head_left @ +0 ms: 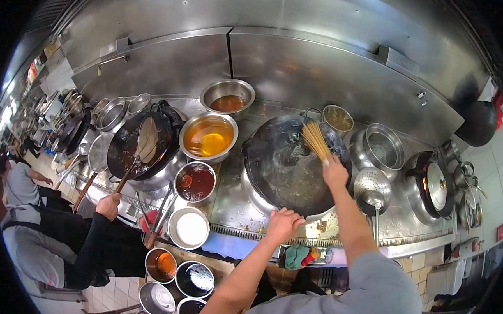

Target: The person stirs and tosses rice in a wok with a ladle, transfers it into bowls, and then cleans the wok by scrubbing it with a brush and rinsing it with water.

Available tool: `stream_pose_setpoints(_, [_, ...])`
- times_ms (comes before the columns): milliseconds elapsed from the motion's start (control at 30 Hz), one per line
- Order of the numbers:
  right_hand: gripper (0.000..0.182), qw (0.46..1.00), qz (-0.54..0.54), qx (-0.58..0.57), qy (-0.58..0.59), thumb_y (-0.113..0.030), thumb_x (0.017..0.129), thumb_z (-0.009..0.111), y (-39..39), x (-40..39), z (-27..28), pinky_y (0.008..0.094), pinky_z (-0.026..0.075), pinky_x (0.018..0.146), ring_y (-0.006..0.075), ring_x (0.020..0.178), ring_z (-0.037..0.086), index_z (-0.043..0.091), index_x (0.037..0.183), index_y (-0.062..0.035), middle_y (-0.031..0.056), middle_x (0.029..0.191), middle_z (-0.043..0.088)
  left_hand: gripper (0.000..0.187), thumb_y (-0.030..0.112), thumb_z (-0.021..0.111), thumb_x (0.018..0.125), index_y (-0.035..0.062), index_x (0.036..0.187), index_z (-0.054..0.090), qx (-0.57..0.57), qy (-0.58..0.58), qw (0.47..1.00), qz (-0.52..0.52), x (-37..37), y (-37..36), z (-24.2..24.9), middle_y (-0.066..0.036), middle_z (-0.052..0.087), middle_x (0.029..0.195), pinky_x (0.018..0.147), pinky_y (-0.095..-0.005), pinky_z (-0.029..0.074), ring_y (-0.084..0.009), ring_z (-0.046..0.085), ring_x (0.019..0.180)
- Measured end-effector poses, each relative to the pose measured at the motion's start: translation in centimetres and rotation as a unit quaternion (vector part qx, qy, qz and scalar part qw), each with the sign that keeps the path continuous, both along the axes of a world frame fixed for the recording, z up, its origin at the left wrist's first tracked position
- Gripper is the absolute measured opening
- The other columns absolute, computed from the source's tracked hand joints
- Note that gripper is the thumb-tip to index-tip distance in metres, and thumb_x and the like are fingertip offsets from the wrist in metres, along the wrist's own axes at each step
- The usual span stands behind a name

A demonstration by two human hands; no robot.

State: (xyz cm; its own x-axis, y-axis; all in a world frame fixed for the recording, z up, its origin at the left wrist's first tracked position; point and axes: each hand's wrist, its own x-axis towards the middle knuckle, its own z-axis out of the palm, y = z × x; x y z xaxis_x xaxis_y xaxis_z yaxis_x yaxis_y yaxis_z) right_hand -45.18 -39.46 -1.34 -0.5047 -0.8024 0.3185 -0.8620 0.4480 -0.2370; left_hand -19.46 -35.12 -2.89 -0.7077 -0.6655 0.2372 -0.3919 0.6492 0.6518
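My right hand (335, 173) is closed around the handle end of a bamboo wok brush (315, 138). Its splayed bristles touch the inside of a large dark wok (267, 174), near the far right wall. Cloudy water lies in the bottom of the wok. At the near rim, my left hand (284, 226) has its fingers curled on the wok's edge. To the right of the wok, a perforated skimmer (372, 185) rests with its handle toward me. A pot of murky liquid (338, 118) stands just behind the wok.
Left of the wok stand bowls of amber oil (208, 137), red liquid (195, 182) and white contents (189, 228). A co-worker's hand (108, 206) holds a ladle over another wok (122, 151). At right are a steel pot (384, 147) and a lidded wok (434, 184).
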Motion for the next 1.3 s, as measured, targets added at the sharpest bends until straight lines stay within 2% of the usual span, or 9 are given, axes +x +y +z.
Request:
stream_pose_setpoints(267, [0.038, 0.965, -0.117, -0.076, -0.223, -0.028, 0.081, 0.063, -5.5, 7.5, -1.0, 0.046, 0.05, 0.081, 0.0374, 0.092, 0.063, 0.059, 0.118, -0.018, 0.0175, 0.102, 0.065, 0.022, 0.033, 0.061, 0.085, 0.0132, 0.082, 0.07, -0.006, -0.032, 0.999, 0.013, 0.2, 0.0, 0.7, -0.002, 0.061, 0.077, 0.075, -0.0397, 0.036, -0.0213, 0.056, 0.085])
stream_pose_setpoints(400, [0.041, 0.957, 0.064, -0.013, -0.284, -0.031, 0.08, 0.066, -1.3, 9.3, -0.4, 0.0434, 0.049, 0.084, 0.0381, 0.095, 0.062, 0.061, 0.119, -0.0189, 0.0197, 0.103, 0.065, 0.023, 0.032, 0.059, 0.086, 0.0123, 0.08, 0.069, 0.019, 0.0, 0.999, 0.032, 0.4, 0.3, 1.4, -0.003, 0.06, 0.085, 0.075, -0.0425, 0.036, -0.0241, 0.055, 0.089])
stream_pose_setpoints(533, [0.044, 0.937, 0.199, 0.117, -0.263, -0.038, 0.077, 0.069, 9.5, 7.3, 4.5, 0.0393, 0.049, 0.085, 0.0311, 0.095, 0.064, 0.063, 0.118, -0.0204, 0.0168, 0.106, 0.066, 0.024, 0.032, 0.056, 0.088, 0.0119, 0.085, 0.068, 0.016, -0.025, 0.999, 0.037, 0.5, 0.3, 0.6, -0.003, 0.059, 0.091, 0.078, -0.0439, 0.035, -0.0249, 0.053, 0.095])
stream_pose_setpoints(667, [0.038, 0.938, 0.06, 0.336, -0.055, -0.033, 0.079, 0.064, 10.6, -0.7, 12.1, 0.0414, 0.048, 0.089, 0.0303, 0.099, 0.063, 0.064, 0.115, -0.0207, 0.0133, 0.105, 0.066, 0.028, 0.033, 0.052, 0.091, 0.0097, 0.085, 0.066, 0.001, -0.012, 0.999, 0.041, 0.5, 0.4, 1.0, -0.005, 0.058, 0.092, 0.077, -0.0443, 0.035, -0.0248, 0.053, 0.095])
stream_pose_setpoints(1033, [0.034, 0.991, 0.042, 0.097, -0.087, -0.03, 0.082, 0.058, 0.1, 3.5, 1.6, 0.0469, 0.051, 0.077, 0.0362, 0.09, 0.063, 0.06, 0.116, -0.0242, 0.0141, 0.098, 0.066, 0.025, 0.029, 0.054, 0.089, 0.0048, 0.095, 0.056, -0.028, 0.138, 0.982, 0.123, 0.1, 1.2, -1.8, -0.014, 0.051, 0.097, 0.083, -0.0493, 0.039, -0.0305, 0.05, 0.096])
stream_pose_setpoints(1067, [0.036, 0.991, 0.028, 0.109, -0.073, -0.029, 0.083, 0.057, 2.2, 4.2, 4.3, 0.0461, 0.052, 0.077, 0.0353, 0.091, 0.064, 0.058, 0.119, -0.0233, 0.0135, 0.105, 0.065, 0.025, 0.027, 0.055, 0.089, 0.0036, 0.097, 0.053, -0.029, 0.19, 0.966, 0.171, 0.0, 1.1, -1.2, -0.016, 0.05, 0.099, 0.083, -0.0484, 0.041, -0.0307, 0.051, 0.094])
stream_pose_setpoints(1133, [0.05, 0.996, 0.019, 0.086, -0.021, -0.027, 0.082, 0.06, 6.6, 4.1, 6.3, 0.0437, 0.053, 0.077, 0.0332, 0.09, 0.065, 0.047, 0.131, -0.0262, 0.0113, 0.117, 0.061, 0.022, 0.025, 0.053, 0.091, 0.0029, 0.095, 0.05, 0.374, 0.311, 0.82, 0.301, -0.7, 1.3, -5.0, -0.014, 0.051, 0.1, 0.08, -0.0414, 0.046, -0.0276, 0.052, 0.09])
stream_pose_setpoints(1200, [0.061, 0.999, 0.034, 0.006, 0.011, -0.026, 0.081, 0.064, 11.7, 3.0, 6.1, 0.0414, 0.054, 0.075, 0.032, 0.091, 0.064, 0.04, 0.136, -0.0264, 0.01, 0.121, 0.057, 0.021, 0.025, 0.046, 0.095, 0.0042, 0.091, 0.05, 0.757, 0.437, 0.424, 0.237, 0.4, 0.2, -1.5, -0.008, 0.053, 0.091, 0.076, -0.0349, 0.047, -0.0217, 0.054, 0.081])
stream_pose_setpoints(1300, [0.068, 0.993, -0.016, 0.109, 0.039, -0.024, 0.081, 0.065, 17.8, 0.8, 4.1, 0.0387, 0.054, 0.073, 0.0328, 0.09, 0.063, 0.034, 0.14, -0.0287, 0.0136, 0.117, 0.055, 0.028, 0.026, 0.038, 0.096, 0.0058, 0.078, 0.047, 0.763, 0.47, 0.42, 0.147, -1.0, -1.4, -1.4, -0.005, 0.05, 0.068, 0.076, -0.0383, 0.048, -0.0203, 0.055, 0.068])
